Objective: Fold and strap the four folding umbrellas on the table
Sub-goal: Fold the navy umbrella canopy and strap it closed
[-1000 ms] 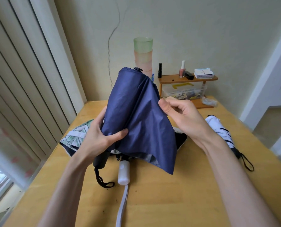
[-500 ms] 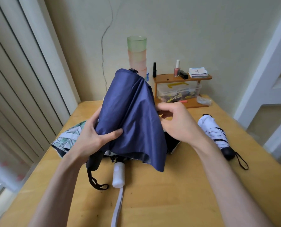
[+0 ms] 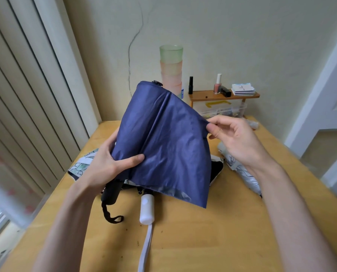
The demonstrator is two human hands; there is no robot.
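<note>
Surface: a wooden table (image 3: 212,232), pushed against a pale wall (image 3: 232,36) with a thin crack running down it.
Room: vertical blinds (image 3: 26,99) on the left, white door trim on the right.
Back of table: a stack of cups (image 3: 171,69), green on top, beside a small wooden shelf (image 3: 208,95) that carries a nail polish bottle (image 3: 218,84); a clear plastic box (image 3: 226,110) sits under it.
Navy umbrella (image 3: 163,146): held above the table's middle, tilted, tip up and away, its canopy loose and unstrapped.
Left hand (image 3: 106,163): grips the canopy's lower left, thumb laid across the front and fingers behind; a black handle (image 3: 112,191) with a wrist loop juts out below it.
Right hand (image 3: 234,138): raised at the right, thumb and forefinger pinching the canopy's edge and drawing the cloth taut.
Other umbrellas: a leaf-patterned umbrella (image 3: 81,165) lies on the table behind the left hand; a white handle (image 3: 147,209) with a strap points toward the viewer; a silver-white umbrella (image 3: 240,169) lies under the right wrist.
</note>
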